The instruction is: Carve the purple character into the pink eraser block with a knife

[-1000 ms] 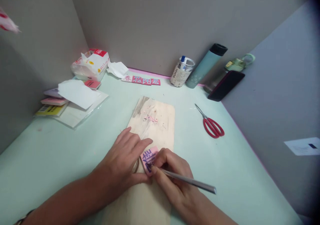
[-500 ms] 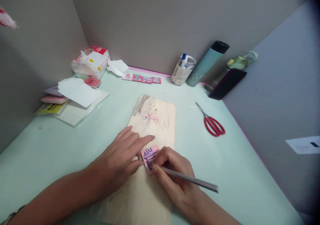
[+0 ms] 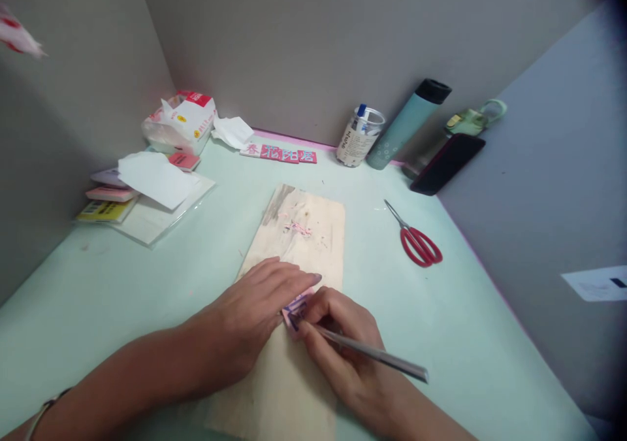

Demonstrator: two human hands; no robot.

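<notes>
Low on a wooden board (image 3: 321,232), a small pink rubber carving block (image 3: 294,315) with dark purple character lines lies between my hands. My left hand (image 3: 249,307) steadies it from the left, fingers stretched together across its far part and the thumb hidden beneath. In a pen grip, my right hand (image 3: 350,346) holds a slim silver carving knife (image 3: 394,361), its handle pointing down to the right. The knife's tip is at the block's face, mostly hidden by my fingertips. Pink shavings (image 3: 298,229) are scattered on the board's far half.
Red-handled scissors (image 3: 420,245) lie right of the board. Carved tiles (image 3: 280,153) line the back, near a can of pens (image 3: 360,139), a teal bottle (image 3: 409,124) and a dark phone (image 3: 448,164). A tissue pack (image 3: 181,124) and papers (image 3: 159,179) sit at the left.
My left hand has slid right and over the block, covering more of its purple lines. My right hand and the knife stay nearly in place. The view has shifted slightly.
</notes>
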